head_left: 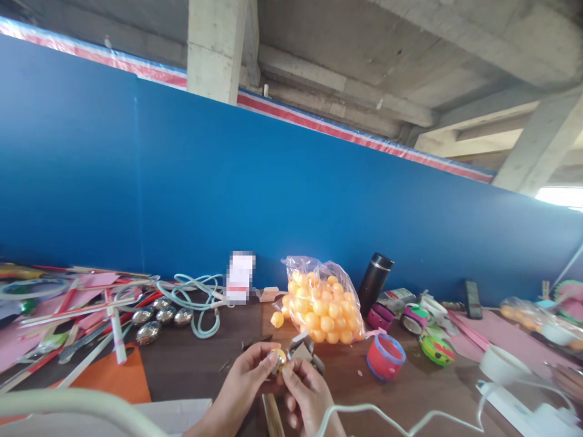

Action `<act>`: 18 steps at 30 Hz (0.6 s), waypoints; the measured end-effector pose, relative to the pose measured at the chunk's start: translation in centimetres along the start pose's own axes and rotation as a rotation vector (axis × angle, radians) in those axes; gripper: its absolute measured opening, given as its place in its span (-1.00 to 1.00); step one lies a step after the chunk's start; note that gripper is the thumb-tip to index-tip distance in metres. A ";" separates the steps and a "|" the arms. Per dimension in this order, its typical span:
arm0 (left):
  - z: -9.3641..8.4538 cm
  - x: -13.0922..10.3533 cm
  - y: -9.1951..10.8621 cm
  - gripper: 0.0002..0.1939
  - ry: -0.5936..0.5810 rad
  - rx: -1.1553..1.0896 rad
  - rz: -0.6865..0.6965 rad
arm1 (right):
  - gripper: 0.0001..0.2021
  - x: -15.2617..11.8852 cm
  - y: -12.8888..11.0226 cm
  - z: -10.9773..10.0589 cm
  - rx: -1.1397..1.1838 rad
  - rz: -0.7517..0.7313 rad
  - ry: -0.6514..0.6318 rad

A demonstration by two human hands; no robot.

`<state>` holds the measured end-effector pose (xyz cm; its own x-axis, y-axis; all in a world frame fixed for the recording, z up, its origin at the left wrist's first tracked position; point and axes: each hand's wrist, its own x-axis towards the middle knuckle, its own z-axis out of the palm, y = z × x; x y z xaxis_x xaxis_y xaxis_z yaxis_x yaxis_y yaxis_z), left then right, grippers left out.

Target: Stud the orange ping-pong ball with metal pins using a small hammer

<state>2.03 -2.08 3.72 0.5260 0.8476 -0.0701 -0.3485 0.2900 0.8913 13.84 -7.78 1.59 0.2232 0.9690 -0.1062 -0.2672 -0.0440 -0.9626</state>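
Observation:
My left hand (255,371) is closed around a small orange ball (279,355), part of which looks shiny and silver. Against the same ball, my right hand (306,388) has its thumb and fingers pinched together; what lies between them is hidden. Grey, angular scraps (301,352) sit just behind my fingers. Beyond them stands a clear plastic bag (325,303) full of orange balls, and one loose orange ball (277,319) rests at its left. Several shiny silver balls (155,325) lie in a group to the left.
A black bottle (376,282) leans behind the bag. Tape rolls, including a red one (386,358) and a white one (503,364), lie at right. A white cable (392,416) crosses the front. Coiled pale tubing (207,303), an orange sheet (118,376) and assorted sticks crowd the left.

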 end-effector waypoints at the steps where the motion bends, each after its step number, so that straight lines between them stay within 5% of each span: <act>1: 0.0 0.0 0.0 -0.67 0.000 -0.007 0.001 | -0.59 0.0 0.0 0.0 -0.005 0.003 0.003; 18: -0.1 0.0 0.0 -0.67 0.014 -0.036 0.005 | -0.54 0.0 -0.7 0.6 -0.020 -0.097 0.060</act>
<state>2.02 -2.04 3.66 0.5133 0.8551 -0.0727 -0.3786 0.3016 0.8750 13.42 -7.60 2.39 0.3031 0.9526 -0.0260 -0.2234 0.0444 -0.9737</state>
